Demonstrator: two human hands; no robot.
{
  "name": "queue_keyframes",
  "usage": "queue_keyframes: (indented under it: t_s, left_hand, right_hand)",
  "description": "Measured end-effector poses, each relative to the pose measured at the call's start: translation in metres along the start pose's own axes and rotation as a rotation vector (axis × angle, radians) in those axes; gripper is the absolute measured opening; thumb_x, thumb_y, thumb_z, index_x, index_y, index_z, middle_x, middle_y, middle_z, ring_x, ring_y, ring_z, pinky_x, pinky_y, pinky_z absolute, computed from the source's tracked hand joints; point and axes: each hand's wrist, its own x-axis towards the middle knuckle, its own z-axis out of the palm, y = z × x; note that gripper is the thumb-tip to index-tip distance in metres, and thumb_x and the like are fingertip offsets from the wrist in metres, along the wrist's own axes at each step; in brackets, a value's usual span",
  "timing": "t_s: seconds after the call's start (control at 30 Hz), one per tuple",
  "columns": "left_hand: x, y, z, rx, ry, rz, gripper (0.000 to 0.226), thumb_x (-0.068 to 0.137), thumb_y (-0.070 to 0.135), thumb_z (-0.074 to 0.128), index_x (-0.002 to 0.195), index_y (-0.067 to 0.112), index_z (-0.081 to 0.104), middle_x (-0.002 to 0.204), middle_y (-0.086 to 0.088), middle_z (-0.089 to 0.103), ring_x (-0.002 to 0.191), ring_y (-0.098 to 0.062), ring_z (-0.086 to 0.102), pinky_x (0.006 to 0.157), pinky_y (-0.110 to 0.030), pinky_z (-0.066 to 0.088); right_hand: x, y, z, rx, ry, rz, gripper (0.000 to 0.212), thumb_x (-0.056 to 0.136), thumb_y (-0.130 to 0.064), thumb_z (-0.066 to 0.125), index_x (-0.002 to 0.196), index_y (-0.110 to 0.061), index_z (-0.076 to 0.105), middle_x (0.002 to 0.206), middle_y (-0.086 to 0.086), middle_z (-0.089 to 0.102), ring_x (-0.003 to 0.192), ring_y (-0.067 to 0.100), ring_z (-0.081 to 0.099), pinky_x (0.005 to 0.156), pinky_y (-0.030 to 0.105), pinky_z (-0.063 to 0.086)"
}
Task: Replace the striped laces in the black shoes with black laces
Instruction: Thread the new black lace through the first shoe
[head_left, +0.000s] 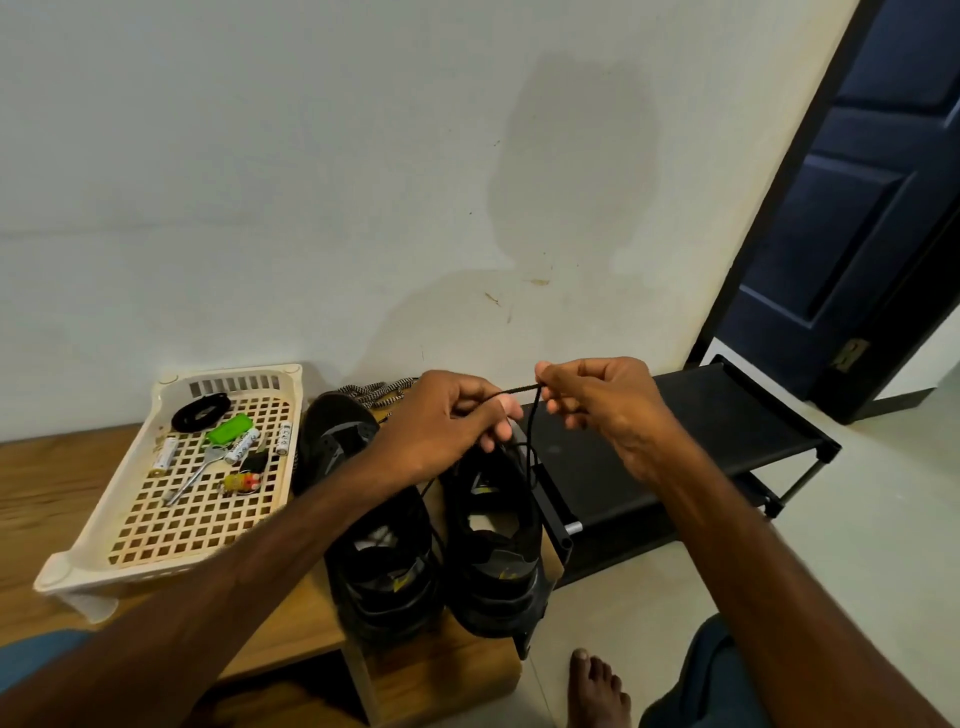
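wall (363, 182): pale, scuffed, straight behind the black shoes.
door (852, 208): dark blue, panelled, far right of the shoes and behind them.
bench (52, 493): wood top, under the shoes; they sit at its right end.
rack (701, 431): black, flat top, just right of the shoes and lower than them.
tray (130, 569): cream plastic lattice, just left of the shoes, on the same surface.
left shoe (384, 561): upright, toe to the wall, partly hidden by the left forearm.
right shoe (498, 561): upright, toe to the wall, beside the left shoe with a narrow gap between them.
left hand (441, 421): over the toe end of the shoes, fingers curled, thumb and fingers pinching the black lace.
right hand (602, 400): above and right of the shoes, thumb and forefinger pinching the same lace, other fingers curled in.
foot (597, 686): bare, on the floor, nearer the camera than the shoes and to their right.
striped laces (374, 391): black-and-white bundle behind the shoes, at the foot of the wall.
black lace (519, 389): pulled straight between the two hands, then drops to the front of the right shoe; can't tell which eyelets it goes through.
coiled lace (200, 410): black, in the tray's far corner, left of the shoes.
batteries (243, 446): a few white ones, in the tray, left of the shoes.
green tag (228, 430): in the tray, touching one battery.
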Motion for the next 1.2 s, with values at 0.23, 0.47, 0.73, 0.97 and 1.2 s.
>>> queue_keyframes:
  t_s: [0.23, 0.47, 0.73, 0.97, 1.2]
  left_hand:
    - [0.002, -0.007, -0.025, -0.016, 0.112, 0.008, 0.021, 0.104, 0.019, 0.056, 0.114, 0.012, 0.074, 0.097, -0.004, 0.077, 0.084, -0.015, 0.072, 0.071, -0.028, 0.059]
    - [-0.006, 0.000, 0.001, 0.228, 0.052, 0.130, 0.014, 0.097, 0.033, 0.068, 0.098, 0.025, 0.080, 0.087, 0.013, 0.077, 0.086, 0.000, 0.072, 0.088, -0.033, 0.058]
    - [-0.004, -0.005, -0.022, 0.226, 0.072, 0.069, 0.019, 0.099, 0.014, 0.065, 0.115, 0.015, 0.075, 0.091, 0.011, 0.079, 0.081, -0.004, 0.074, 0.088, -0.027, 0.059]
    - [-0.002, -0.012, -0.036, 0.177, 0.207, 0.007, 0.014, 0.088, 0.029, 0.078, 0.090, 0.015, 0.079, 0.074, 0.006, 0.077, 0.061, -0.013, 0.074, 0.059, -0.013, 0.053]
    - [-0.004, -0.016, -0.027, 0.316, 0.099, 0.028, 0.008, 0.093, 0.023, 0.073, 0.092, 0.018, 0.080, 0.074, 0.009, 0.077, 0.062, -0.005, 0.072, 0.059, -0.011, 0.052]
  right_hand:
    - [0.000, 0.004, -0.006, -0.255, -0.001, -0.080, 0.020, 0.090, -0.026, 0.077, 0.090, -0.006, 0.077, 0.079, 0.009, 0.077, 0.065, 0.016, 0.071, 0.056, 0.024, 0.056]
    - [-0.005, -0.001, 0.017, -0.024, -0.147, -0.085, 0.021, 0.090, -0.024, 0.078, 0.094, -0.004, 0.078, 0.081, 0.012, 0.078, 0.064, 0.013, 0.071, 0.053, 0.019, 0.054]
    - [0.001, 0.001, 0.007, -0.015, 0.106, -0.090, 0.019, 0.090, -0.021, 0.078, 0.095, -0.003, 0.076, 0.080, 0.009, 0.078, 0.063, 0.013, 0.072, 0.052, 0.020, 0.054]
    - [0.003, 0.008, 0.001, -0.288, 0.149, -0.117, 0.031, 0.093, -0.036, 0.075, 0.079, -0.008, 0.076, 0.064, 0.003, 0.075, 0.053, 0.012, 0.070, 0.048, 0.020, 0.051]
    - [0.000, 0.006, 0.008, -0.669, -0.067, -0.373, 0.033, 0.085, -0.056, 0.075, 0.104, -0.030, 0.078, 0.094, -0.017, 0.075, 0.091, -0.001, 0.068, 0.074, 0.022, 0.054]
